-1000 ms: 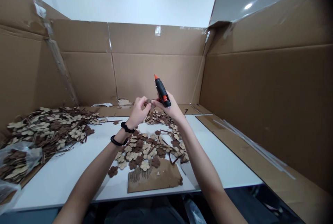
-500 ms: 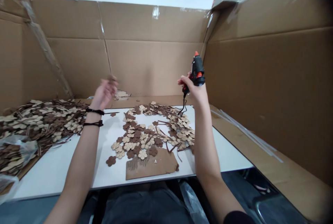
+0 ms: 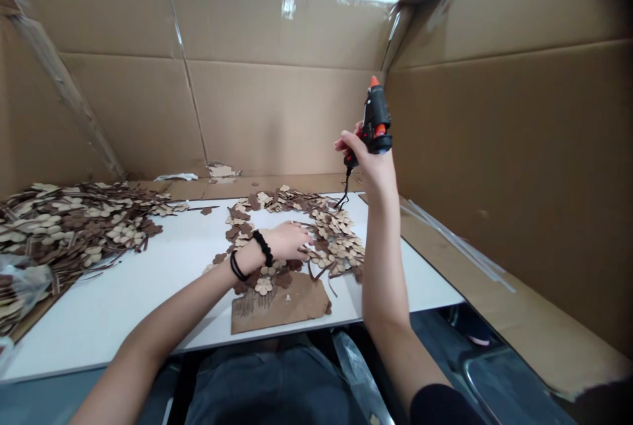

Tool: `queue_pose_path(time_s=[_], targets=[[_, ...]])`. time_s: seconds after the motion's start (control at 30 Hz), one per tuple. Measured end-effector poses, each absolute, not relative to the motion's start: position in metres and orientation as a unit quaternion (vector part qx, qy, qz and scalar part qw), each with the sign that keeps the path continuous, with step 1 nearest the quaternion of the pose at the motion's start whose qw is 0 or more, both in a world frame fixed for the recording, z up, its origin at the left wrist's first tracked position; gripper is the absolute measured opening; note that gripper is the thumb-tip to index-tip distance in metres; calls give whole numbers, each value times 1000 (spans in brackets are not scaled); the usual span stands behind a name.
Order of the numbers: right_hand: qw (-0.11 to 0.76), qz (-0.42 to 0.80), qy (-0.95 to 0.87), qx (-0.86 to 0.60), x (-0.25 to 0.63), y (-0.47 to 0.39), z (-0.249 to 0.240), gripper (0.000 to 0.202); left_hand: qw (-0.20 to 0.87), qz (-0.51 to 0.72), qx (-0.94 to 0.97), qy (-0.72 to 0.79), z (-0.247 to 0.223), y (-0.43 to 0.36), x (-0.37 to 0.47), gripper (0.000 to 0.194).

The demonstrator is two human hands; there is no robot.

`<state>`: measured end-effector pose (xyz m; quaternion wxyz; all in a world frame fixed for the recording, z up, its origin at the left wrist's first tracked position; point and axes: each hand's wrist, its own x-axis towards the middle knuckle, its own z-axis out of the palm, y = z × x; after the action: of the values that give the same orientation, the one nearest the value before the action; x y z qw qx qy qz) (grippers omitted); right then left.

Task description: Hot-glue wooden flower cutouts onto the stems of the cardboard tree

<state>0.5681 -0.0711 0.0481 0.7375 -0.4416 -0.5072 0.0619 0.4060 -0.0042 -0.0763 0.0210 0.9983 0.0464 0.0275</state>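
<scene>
My right hand (image 3: 366, 148) is wrapped round the grip of a black and orange hot glue gun (image 3: 376, 115), held up over the right side of the white board with its orange nozzle pointing up. The glue gun's cord hangs down to the board. My left hand (image 3: 289, 240) is low over the flower cutouts (image 3: 339, 234) in the middle of the board. Its fingers are bent down and together at the pieces; what they hold, if anything, is hidden. Cream and brown flower cutouts and thin brown stems lie around it. A torn cardboard piece (image 3: 281, 303) lies in front.
A large heap of flowers and stems (image 3: 84, 221) covers the left, beside a clear plastic bag (image 3: 24, 286). Cardboard walls (image 3: 287, 115) enclose the back and sides. Translucent glue sticks (image 3: 459, 244) lie along the right. A torn scrap (image 3: 222, 171) is at the back.
My left hand has come down and right, from raised at the left with a small blurred piece in its fingers, to the flowers mid-board. My right hand still holds the glue gun up.
</scene>
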Motion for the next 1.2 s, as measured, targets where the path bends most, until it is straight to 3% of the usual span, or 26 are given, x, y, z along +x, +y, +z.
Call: queue_pose_path(time_s=[0.13,0.43,0.63,0.77,0.83,1.2], targets=[[734,62,-508,-448,569,-70,49,30,-25,14,995,91,-104,-6,415,16],[705,71,-532,-464,558,-68,56,46,56,115,983,130,-111,-3,418,8],[711,132,-528,-445,545,-74,59,48,169,268,925,211,-50,17,399,39],[712,190,-545,-399,544,-78,57,46,435,371,794,206,5,12,365,32],[682,213,-576,-398,546,-80,55,48,507,401,737,195,24,4,350,29],[577,229,-627,-471,544,-68,44,58,509,413,727,206,43,-8,332,35]])
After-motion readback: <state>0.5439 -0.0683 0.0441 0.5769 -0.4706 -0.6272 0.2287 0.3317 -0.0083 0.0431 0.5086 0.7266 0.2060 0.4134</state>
